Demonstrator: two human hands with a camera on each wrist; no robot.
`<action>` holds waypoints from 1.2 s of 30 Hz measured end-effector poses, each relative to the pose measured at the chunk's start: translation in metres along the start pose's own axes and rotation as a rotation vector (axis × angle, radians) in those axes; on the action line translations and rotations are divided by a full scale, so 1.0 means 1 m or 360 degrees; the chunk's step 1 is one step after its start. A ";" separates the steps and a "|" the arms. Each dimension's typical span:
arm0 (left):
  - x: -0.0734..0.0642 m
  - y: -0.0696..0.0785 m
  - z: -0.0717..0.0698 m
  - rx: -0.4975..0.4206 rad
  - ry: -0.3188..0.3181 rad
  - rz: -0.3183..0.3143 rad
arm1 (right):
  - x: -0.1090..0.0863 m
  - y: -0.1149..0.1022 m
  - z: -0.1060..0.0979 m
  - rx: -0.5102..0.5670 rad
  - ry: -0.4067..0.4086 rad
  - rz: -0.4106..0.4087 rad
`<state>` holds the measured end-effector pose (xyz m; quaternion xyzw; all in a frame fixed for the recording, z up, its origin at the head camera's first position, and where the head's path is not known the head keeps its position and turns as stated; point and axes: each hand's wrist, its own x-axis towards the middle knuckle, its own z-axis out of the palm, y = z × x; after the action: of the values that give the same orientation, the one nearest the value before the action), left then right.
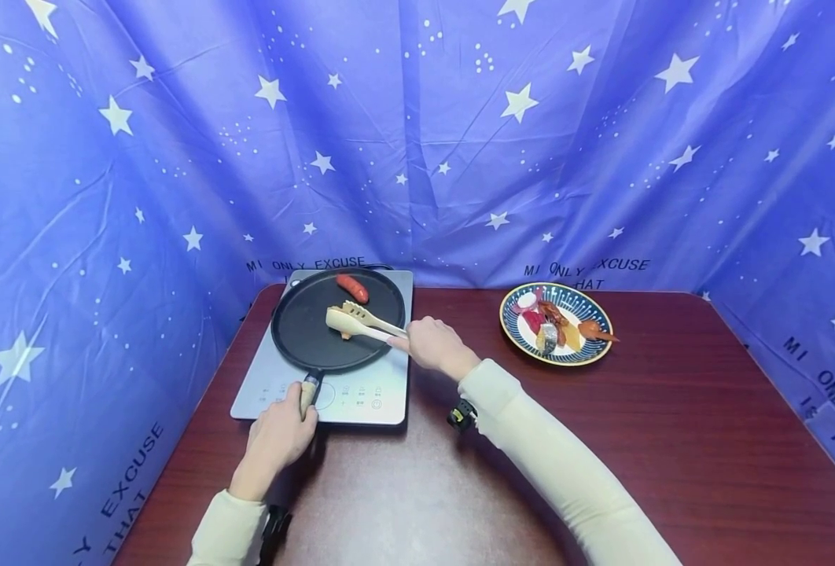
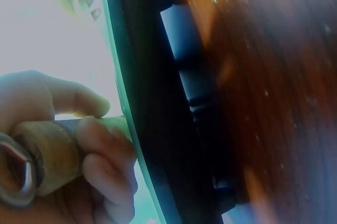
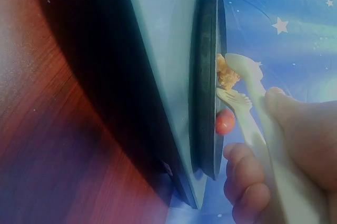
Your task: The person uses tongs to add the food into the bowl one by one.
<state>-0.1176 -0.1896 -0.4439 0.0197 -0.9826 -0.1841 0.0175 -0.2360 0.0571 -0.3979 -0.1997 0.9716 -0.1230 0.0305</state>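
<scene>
My left hand [image 1: 281, 431] grips the wooden-looking handle [image 2: 52, 153] of a flat black frying pan [image 1: 300, 314], its fingers curled round it. My right hand [image 1: 437, 346] holds cream-coloured tongs [image 1: 361, 324], thumb on one arm and fingers on the other. Between the tongs' tips, in the right wrist view, is a golden-brown piece of food [image 3: 227, 71] at the pan's surface; its exact kind is unclear. A red sausage [image 1: 352, 288] lies in the pan near its far rim, apart from the tongs.
The pan sits on a silver induction cooktop [image 1: 255, 397] with touch controls, on the left of a dark red wooden table [image 1: 658, 424]. To the right stands a blue-patterned oval plate [image 1: 513, 334] with several food pieces. Blue star-printed curtains [image 1: 417, 141] hang around the table.
</scene>
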 end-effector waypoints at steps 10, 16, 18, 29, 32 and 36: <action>0.001 0.000 -0.001 0.0007 -0.0004 0.0002 | 0.009 -0.005 -0.001 -0.0051 0.0002 0.0017; 0.001 0.000 -0.003 0.0001 0.0001 0.0006 | 0.013 -0.008 -0.002 -0.0044 -0.0008 0.0049; 0.001 0.000 -0.003 -0.0002 -0.0004 0.0002 | 0.014 -0.009 -0.002 -0.0043 -0.0011 0.0058; 0.000 0.000 -0.002 -0.0009 -0.0003 -0.0006 | 0.019 -0.016 -0.004 -0.0107 -0.0021 0.0051; 0.000 0.000 -0.002 -0.0008 0.0002 -0.0003 | 0.021 -0.018 -0.005 -0.0122 -0.0026 0.0059; -0.001 0.000 -0.002 -0.0006 0.0006 0.0001 | 0.024 -0.018 -0.005 -0.0124 -0.0014 0.0060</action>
<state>-0.1169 -0.1899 -0.4421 0.0196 -0.9822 -0.1859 0.0195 -0.2518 0.0325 -0.3888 -0.1828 0.9792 -0.0834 0.0293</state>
